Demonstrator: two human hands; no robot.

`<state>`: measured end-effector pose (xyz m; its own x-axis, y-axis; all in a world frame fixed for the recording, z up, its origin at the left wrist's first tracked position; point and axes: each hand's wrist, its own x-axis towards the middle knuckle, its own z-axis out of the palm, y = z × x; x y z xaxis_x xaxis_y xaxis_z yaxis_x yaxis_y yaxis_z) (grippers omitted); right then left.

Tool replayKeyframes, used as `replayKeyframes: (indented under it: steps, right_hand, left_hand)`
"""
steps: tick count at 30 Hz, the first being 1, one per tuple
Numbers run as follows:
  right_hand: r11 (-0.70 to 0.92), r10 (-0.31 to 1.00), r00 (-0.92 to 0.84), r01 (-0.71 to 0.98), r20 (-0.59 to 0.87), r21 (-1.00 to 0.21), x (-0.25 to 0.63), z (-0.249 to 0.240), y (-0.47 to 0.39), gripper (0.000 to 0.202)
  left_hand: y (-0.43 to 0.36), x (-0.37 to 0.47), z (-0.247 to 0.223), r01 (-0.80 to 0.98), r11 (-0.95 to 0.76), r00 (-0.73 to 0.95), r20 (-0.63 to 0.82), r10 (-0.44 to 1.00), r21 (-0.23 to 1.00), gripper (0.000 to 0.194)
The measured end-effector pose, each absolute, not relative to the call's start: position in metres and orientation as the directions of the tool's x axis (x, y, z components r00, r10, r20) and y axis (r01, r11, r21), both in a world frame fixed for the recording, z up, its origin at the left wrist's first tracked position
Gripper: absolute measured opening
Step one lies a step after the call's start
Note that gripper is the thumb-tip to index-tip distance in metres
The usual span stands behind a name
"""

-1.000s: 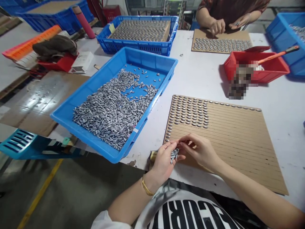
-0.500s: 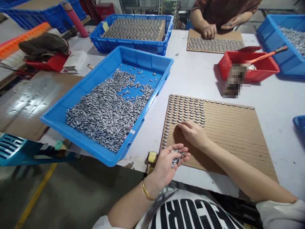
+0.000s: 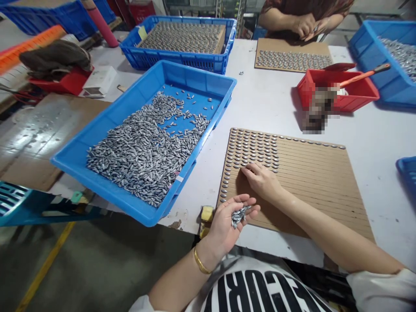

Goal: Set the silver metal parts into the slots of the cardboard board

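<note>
Ideally, with metal pieces (image 3: 238, 216) cupped in the spread left hand (image 3: 226, 219), the right hand (image 3: 264, 181), its grip too hidden to tell, should align each along the lined cardboard (image 3: 320, 184) by the surface's near edge (image 3: 276, 242).

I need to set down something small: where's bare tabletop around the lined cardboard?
White tabletop shows bare between the lined cardboard, far cardboard and the red bin; more lies right of the lined cardboard. It is crowded where the blue tray and blue crate stand close together, and around the right hand and the left hand with its grey pieces.
</note>
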<state>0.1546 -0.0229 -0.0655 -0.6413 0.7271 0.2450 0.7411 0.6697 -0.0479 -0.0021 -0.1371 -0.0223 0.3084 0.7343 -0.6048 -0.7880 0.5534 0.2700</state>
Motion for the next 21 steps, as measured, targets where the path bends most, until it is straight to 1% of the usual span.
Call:
replayKeyframes:
  steps: [2, 5, 7, 9, 10, 11, 13, 14, 15, 17, 18, 21]
  right_hand:
    - [0.664, 0.733, -0.635, 0.746, 0.246, -0.053, 0.153, -0.066, -0.022, 0.026]
    - [0.643, 0.757, -0.599, 0.754, 0.260, -0.133, 0.153, -0.063, -0.020, 0.026]
    - [0.617, 0.782, -0.547, 0.747, 0.300, -0.248, 0.156, -0.058, -0.021, 0.024]
    - [0.572, 0.820, -0.467, 0.705, 0.332, -0.421, 0.160, -0.049, -0.028, 0.021]
    - [0.528, 0.849, -0.422, 0.669, 0.316, -0.524, 0.162, -0.044, -0.033, 0.020]
    - [0.464, 0.883, -0.381, 0.623, 0.273, -0.630, 0.164, -0.038, -0.040, 0.019]
    - [0.260, 0.935, -0.345, 0.506, 0.083, -0.823, 0.168, -0.028, -0.057, 0.019]
    - [0.137, 0.937, -0.347, 0.427, -0.023, -0.894, 0.168, -0.023, -0.066, 0.022]
    - [0.012, 0.926, -0.358, 0.352, -0.122, -0.936, 0.168, -0.019, -0.074, 0.026]
    - [-0.194, 0.887, -0.377, 0.221, -0.267, -0.956, 0.166, -0.014, -0.086, 0.031]
    - [-0.267, 0.868, -0.385, 0.171, -0.314, -0.948, 0.164, -0.012, -0.089, 0.034]
    - [-0.392, 0.837, -0.389, 0.066, -0.386, -0.917, 0.160, -0.014, -0.092, 0.037]
  left_hand:
    - [-0.137, -0.002, -0.023, -0.793, 0.548, 0.309, -0.601, 0.737, 0.265, 0.027]
    - [-0.138, -0.002, -0.025, -0.803, 0.538, 0.310, -0.590, 0.746, 0.258, 0.027]
    - [-0.138, -0.003, -0.026, -0.811, 0.525, 0.297, -0.590, 0.750, 0.259, 0.026]
    - [-0.137, -0.004, -0.026, -0.819, 0.509, 0.274, -0.599, 0.752, 0.265, 0.023]
    - [-0.136, -0.004, -0.026, -0.823, 0.499, 0.258, -0.603, 0.755, 0.272, 0.022]
    - [-0.135, -0.005, -0.025, -0.826, 0.488, 0.244, -0.604, 0.759, 0.281, 0.020]
    - [-0.133, -0.006, -0.024, -0.830, 0.471, 0.221, -0.598, 0.771, 0.300, 0.018]
    - [-0.131, -0.005, -0.024, -0.829, 0.465, 0.213, -0.594, 0.776, 0.310, 0.017]
    - [-0.130, -0.005, -0.023, -0.828, 0.461, 0.207, -0.589, 0.781, 0.320, 0.016]
    - [-0.127, -0.002, -0.022, -0.823, 0.453, 0.193, -0.582, 0.790, 0.342, 0.017]
    - [-0.126, 0.000, -0.022, -0.822, 0.447, 0.184, -0.580, 0.794, 0.352, 0.017]
    - [-0.125, 0.007, -0.021, -0.820, 0.431, 0.154, -0.579, 0.801, 0.378, 0.019]
